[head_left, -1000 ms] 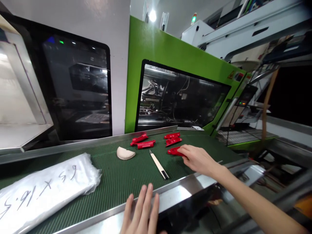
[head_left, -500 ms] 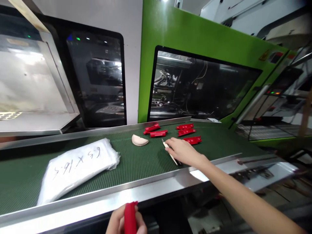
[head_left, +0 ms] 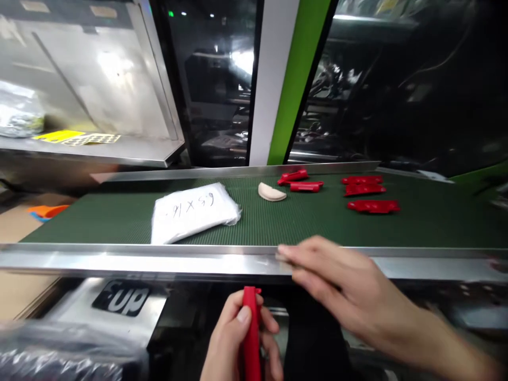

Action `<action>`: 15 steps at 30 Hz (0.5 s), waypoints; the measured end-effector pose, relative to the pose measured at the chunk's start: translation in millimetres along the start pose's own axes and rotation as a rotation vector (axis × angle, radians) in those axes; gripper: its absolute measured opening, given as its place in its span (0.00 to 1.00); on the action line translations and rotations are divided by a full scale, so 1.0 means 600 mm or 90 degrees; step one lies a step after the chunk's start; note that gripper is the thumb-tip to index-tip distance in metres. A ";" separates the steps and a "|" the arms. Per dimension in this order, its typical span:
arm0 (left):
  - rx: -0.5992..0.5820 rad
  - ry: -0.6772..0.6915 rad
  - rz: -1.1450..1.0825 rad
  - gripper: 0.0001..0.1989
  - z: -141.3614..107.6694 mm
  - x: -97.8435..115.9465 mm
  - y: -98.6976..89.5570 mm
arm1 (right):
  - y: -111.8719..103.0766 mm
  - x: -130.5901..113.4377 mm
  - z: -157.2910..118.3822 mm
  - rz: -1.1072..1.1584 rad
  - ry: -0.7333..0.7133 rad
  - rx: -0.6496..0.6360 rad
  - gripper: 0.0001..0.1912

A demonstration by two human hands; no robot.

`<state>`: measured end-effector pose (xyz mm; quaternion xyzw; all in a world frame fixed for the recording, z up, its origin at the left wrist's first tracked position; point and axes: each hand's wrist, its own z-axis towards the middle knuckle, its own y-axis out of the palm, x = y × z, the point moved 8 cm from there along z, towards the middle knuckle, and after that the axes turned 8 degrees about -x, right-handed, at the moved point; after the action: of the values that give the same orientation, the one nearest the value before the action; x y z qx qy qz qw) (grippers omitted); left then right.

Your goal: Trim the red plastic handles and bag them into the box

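My left hand (head_left: 242,333) is wrapped round a long red plastic part (head_left: 251,330), held upright below the belt's front rail. Over that rail is my right hand (head_left: 341,286), blurred, its fingers pinched on a thin pale tool (head_left: 282,257) of which only a bit shows at the fingertips. On the green belt (head_left: 254,227), two red pieces (head_left: 306,186) lie beside a pale half-round pad (head_left: 272,192). Farther right are three more red pieces (head_left: 373,206). A white plastic-wrapped packet (head_left: 194,211) with handwriting lies on the left.
Metal rails (head_left: 159,259) edge the belt. Behind stand a green and white machine (head_left: 291,79) with dark windows and a metal shelf (head_left: 138,153) with yellow sheets. A bag with printed letters (head_left: 111,312) is below the belt at the left.
The view has turned left and down. My right hand has left the belt surface and come back to the front rail, and the pale tool has left the belt. My left hand still holds the red part.
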<state>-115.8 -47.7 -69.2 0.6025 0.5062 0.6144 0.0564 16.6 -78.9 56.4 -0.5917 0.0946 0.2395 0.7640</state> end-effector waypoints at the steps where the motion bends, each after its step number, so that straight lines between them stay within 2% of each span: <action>1: 0.002 0.003 -0.008 0.16 -0.005 0.000 0.003 | 0.014 -0.023 -0.007 0.019 -0.037 -0.003 0.19; 3: 0.011 0.006 -0.020 0.15 -0.014 0.000 0.005 | 0.039 -0.047 -0.019 0.036 -0.073 -0.002 0.20; 5: 0.018 -0.002 -0.027 0.16 -0.022 -0.001 0.006 | 0.055 -0.051 -0.024 0.059 -0.063 0.002 0.19; 8: 0.040 -0.018 -0.028 0.18 -0.028 -0.002 0.005 | 0.057 -0.050 -0.029 0.052 -0.028 0.042 0.19; 11: 0.063 -0.020 -0.027 0.18 -0.031 0.000 0.006 | 0.051 -0.057 -0.033 -0.022 -0.012 0.079 0.21; 15: 0.077 -0.025 -0.026 0.18 -0.034 0.000 0.006 | 0.056 -0.067 -0.032 -0.053 -0.032 0.058 0.22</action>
<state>-130.0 -60.6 -62.2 0.6060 0.5538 0.5694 0.0421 -31.4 -101.0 39.5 -0.5537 0.0617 0.2178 0.8013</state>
